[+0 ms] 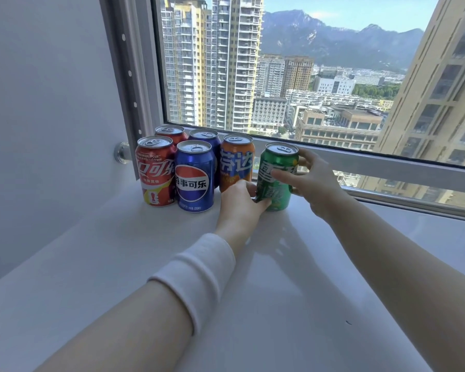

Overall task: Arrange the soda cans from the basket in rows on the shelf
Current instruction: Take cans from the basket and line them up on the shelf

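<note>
1. Upright green can (pixel 279 159) on the white shelf (pixel 118 251), at the right end of the group near the window; long axis vertical with a slight lean, tab end up, label toward the camera.
2. Right hand (pixel 314 181) clamped on the green can's upper half: thumb across the label, fingers curled round the far side.
3. Left hand (pixel 239 202) wrapped round the green can low on its left side, down by the base; white sleeve (pixel 199 275) pushed up the forearm.
4. Just left, orange can (pixel 235 162), upright, close beside the green can with the left hand in front of its base.
5. Further left, two rows of two, all upright: front blue can (pixel 195 178) and front red can (pixel 155 170), with back blue can (pixel 206 135) and back red can (pixel 172 132) behind.
6. Grey window frame (pixel 134 76) and round metal knob (pixel 122 153) right beside the red cans.
7. White wall (pixel 46 103) on the left; glossy shelf with shadows; window (pixel 306 76) with tower blocks and mountains in daylight.
</note>
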The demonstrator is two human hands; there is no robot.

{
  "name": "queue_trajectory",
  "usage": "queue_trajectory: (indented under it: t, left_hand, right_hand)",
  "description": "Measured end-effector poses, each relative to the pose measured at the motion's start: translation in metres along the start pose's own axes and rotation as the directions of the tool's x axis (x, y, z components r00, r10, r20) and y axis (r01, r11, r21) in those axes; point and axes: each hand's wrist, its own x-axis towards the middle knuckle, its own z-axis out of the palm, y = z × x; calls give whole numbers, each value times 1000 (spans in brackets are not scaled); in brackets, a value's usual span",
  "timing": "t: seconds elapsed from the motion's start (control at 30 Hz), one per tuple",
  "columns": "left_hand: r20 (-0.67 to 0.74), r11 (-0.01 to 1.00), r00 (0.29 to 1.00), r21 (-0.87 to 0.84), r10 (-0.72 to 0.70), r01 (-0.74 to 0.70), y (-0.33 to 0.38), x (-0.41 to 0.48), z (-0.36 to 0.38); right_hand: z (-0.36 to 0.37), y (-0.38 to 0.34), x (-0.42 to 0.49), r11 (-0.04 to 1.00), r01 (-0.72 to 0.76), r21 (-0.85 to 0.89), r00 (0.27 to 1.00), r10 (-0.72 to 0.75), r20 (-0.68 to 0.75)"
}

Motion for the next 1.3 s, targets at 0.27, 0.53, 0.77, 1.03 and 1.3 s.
queue_trajectory:
  t: [0.27, 0.53, 0.77, 1.03, 1.3]
  left_hand:
    - [4, 999, 1000, -32, -26, 26, -1, 5, 2]
    - [-4, 999, 1000, -35, -15, 15, -4, 7, 2]
    - [-7, 1000, 1000, 12, -5, 5, -1, 8, -1]
    - [-9, 999, 1000, 40, -8, 9, -1, 3, 0]
    - [70, 964, 995, 252, 68, -83, 8, -43, -28]
  right_hand:
    - [6, 3, 13, 998, -15, 61, 1000, 14, 20]
    - [6, 5, 18, 999, -10, 48, 1000, 9, 30]
    - [9, 5, 18, 1000, -6, 26, 1000, 6, 11]
    - [11, 10, 9, 1000, -14, 11, 1000, 14, -2]
    - [3, 9, -71, 870, -22, -493, 987, -58, -147]
